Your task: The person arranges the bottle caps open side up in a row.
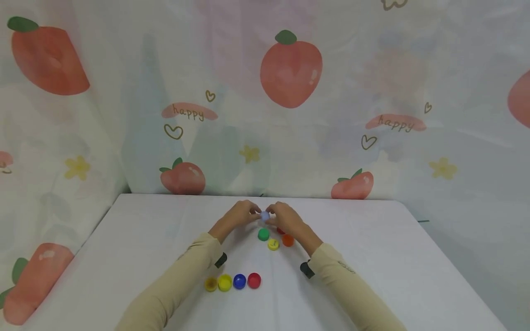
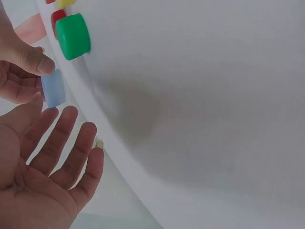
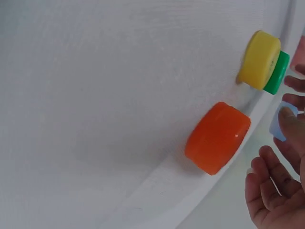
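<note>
A light blue bottle cap [image 1: 265, 215] is held up off the table between both hands, near the far edge in the head view. My right hand [image 1: 290, 218] pinches it, its thumb on the cap's face in the right wrist view. My left hand [image 1: 242, 214] has thumb and index fingertip at the opposite edge of the cap, with the other fingers spread in the left wrist view. Just nearer lie a green cap [image 1: 263, 234], a yellow cap [image 1: 273, 244] and an orange cap [image 1: 287, 240]. A red cap [image 1: 280, 231] is partly hidden behind the right hand.
Closer to me, between the forearms, a row of caps sits on the white table [image 1: 372, 276]: dark yellow [image 1: 210, 284], yellow [image 1: 225, 282], blue [image 1: 239, 281] and red [image 1: 254, 280]. A fruit-printed curtain [image 1: 290, 151] hangs behind the table.
</note>
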A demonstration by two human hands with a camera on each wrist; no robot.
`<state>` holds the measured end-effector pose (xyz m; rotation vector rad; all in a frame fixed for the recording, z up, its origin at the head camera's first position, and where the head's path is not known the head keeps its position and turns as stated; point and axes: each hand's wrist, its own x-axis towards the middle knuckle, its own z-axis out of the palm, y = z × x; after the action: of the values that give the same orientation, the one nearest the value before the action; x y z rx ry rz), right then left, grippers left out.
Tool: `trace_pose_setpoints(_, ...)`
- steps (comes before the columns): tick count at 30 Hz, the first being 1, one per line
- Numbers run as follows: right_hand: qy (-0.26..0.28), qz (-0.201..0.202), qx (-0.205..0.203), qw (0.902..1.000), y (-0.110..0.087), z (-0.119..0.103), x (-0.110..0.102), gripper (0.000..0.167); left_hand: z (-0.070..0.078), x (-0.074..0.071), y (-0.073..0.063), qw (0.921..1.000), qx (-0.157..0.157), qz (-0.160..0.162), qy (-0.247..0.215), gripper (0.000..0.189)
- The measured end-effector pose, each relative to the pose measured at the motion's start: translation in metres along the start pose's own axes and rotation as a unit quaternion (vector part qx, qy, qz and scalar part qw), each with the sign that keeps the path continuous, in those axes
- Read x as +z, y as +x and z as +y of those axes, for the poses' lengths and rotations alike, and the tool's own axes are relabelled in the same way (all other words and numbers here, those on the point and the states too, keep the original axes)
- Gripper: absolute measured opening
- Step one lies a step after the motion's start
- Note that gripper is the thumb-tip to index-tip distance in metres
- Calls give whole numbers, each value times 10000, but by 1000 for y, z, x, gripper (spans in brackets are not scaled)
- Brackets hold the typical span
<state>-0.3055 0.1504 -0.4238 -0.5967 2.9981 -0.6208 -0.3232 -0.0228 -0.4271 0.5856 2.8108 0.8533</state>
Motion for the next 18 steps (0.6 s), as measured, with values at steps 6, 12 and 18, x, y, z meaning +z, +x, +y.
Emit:
trace_pose_setpoints(6, 98, 193, -273, 9994, -3, -3, -6, 34, 1, -10, -10, 9973, 406, 364, -496, 21)
trace_pose_setpoints(12, 564, 385, -535, 9962, -10, -13, -14, 32, 5, -19, -19, 9845, 242, 501, -1665, 23)
trace_pose_setpoints(18, 1375, 704, -731, 9853, -16, -18, -19, 35, 11, -27, -25, 9773, 406, 633, -1983, 29)
